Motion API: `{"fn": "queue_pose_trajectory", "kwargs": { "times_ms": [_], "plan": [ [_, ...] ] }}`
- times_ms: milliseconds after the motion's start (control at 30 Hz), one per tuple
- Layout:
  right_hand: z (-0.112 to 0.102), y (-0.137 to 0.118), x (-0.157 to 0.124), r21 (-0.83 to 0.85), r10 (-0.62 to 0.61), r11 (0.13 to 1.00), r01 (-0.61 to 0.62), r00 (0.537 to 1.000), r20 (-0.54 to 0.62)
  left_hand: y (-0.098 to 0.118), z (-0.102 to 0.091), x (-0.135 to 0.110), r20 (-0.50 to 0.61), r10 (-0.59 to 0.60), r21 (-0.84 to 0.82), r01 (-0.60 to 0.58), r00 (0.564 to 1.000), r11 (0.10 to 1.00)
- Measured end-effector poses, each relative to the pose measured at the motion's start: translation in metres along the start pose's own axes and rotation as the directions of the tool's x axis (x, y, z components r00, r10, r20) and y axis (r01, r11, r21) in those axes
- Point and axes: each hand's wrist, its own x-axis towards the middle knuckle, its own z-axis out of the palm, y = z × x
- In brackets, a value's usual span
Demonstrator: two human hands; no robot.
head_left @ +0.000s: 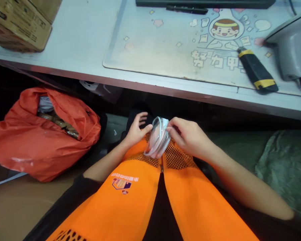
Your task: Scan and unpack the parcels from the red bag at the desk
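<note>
Over my lap, just below the desk edge, both hands hold a small clear plastic packet (157,138) with something pale inside. My left hand (136,130) steadies its left side, thumb against it and the other fingers spread loosely. My right hand (188,135) pinches the packet's upper right edge between thumb and fingers. Beneath the hands lies my orange vest (140,187) with mesh panels and a printed logo.
A white desk (85,50) spans the top, with a cartoon desk mat (165,50), a black-and-yellow utility knife (257,70), a grey device (291,47) at right and a cardboard box (20,23) at left. An orange plastic bag (40,134) of waste sits on the floor at left.
</note>
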Motion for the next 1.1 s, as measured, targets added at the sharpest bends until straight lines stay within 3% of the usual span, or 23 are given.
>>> {"fn": "queue_pose_trajectory", "kwargs": {
  "times_ms": [67, 133, 200, 400, 700, 800, 867, 933, 1000, 1100],
  "plan": [
    [0.001, 0.000, 0.008, 0.033, 0.063, 0.997, -0.065, 0.997, 0.052, 0.021, 0.000, -0.007, 0.066, 0.115, 0.043, -0.118, 0.991, 0.992],
    [0.003, 0.002, 0.013, 0.090, 0.083, 0.992, -0.093, 0.990, 0.110, 0.037, 0.001, -0.015, 0.247, 0.175, 0.099, -0.204, 0.953, 0.974],
    [0.006, 0.006, 0.017, 0.166, 0.093, 0.979, -0.117, 0.985, 0.143, 0.043, 0.001, -0.017, 0.339, 0.170, 0.209, -0.250, 0.925, 0.945],
    [0.019, 0.022, 0.018, 0.297, 0.118, 0.940, -0.166, 0.978, 0.173, 0.040, -0.005, -0.007, 0.439, 0.068, 0.369, -0.249, 0.896, 0.895],
    [0.042, 0.025, 0.024, 0.218, 0.139, 0.962, -0.164, 0.982, 0.128, 0.046, 0.011, 0.006, 0.338, -0.147, 0.594, -0.089, 0.930, 0.799],
    [0.049, 0.026, 0.028, 0.177, 0.142, 0.972, -0.157, 0.985, 0.094, 0.040, 0.015, 0.011, 0.255, -0.173, 0.669, -0.045, 0.951, 0.742],
    [0.051, 0.029, 0.029, 0.175, 0.150, 0.971, -0.162, 0.986, 0.076, 0.034, 0.012, 0.014, 0.232, -0.165, 0.661, -0.031, 0.958, 0.749],
    [0.051, 0.034, 0.030, 0.226, 0.151, 0.960, -0.165, 0.985, 0.080, 0.029, 0.002, 0.017, 0.328, -0.141, 0.554, -0.069, 0.934, 0.830],
    [0.050, 0.038, 0.030, 0.291, 0.138, 0.943, -0.160, 0.986, 0.093, 0.024, -0.012, 0.020, 0.473, -0.098, 0.411, -0.120, 0.876, 0.904],
    [0.050, 0.041, 0.029, 0.331, 0.109, 0.934, -0.135, 0.989, 0.097, 0.019, -0.029, 0.022, 0.597, -0.081, 0.338, -0.160, 0.798, 0.927]
  ]
}}
